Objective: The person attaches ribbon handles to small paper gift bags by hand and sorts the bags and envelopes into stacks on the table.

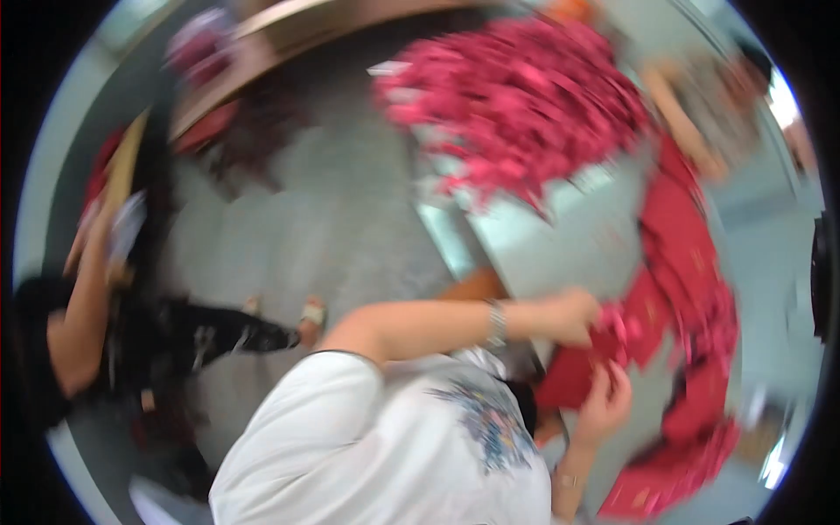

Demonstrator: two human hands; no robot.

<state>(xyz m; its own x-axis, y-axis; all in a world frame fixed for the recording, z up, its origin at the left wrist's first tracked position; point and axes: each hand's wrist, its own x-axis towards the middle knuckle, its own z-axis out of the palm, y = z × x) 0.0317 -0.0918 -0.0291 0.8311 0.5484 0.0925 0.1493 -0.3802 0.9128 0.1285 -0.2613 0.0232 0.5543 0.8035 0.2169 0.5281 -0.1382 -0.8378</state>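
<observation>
My left hand [569, 317] is closed at the upper edge of a small red piece with a bright pink ribbon [623, 325] on it. Just below, my right hand [605, 401] pinches the lower part of the same piece with thumb and fingers. Motion blur hides the exact grip and the ribbon's form. Under and beside my hands lie flat red sheets or pouches [567, 378] on the pale table [560, 254].
A big heap of pink-red strips [525, 105] covers the table's far end. Along its right side runs a row of overlapping red pieces [678, 236]. A co-worker's arm [678, 114] reaches in at far right. Another person [83, 337] is on the left, across the grey floor [332, 192].
</observation>
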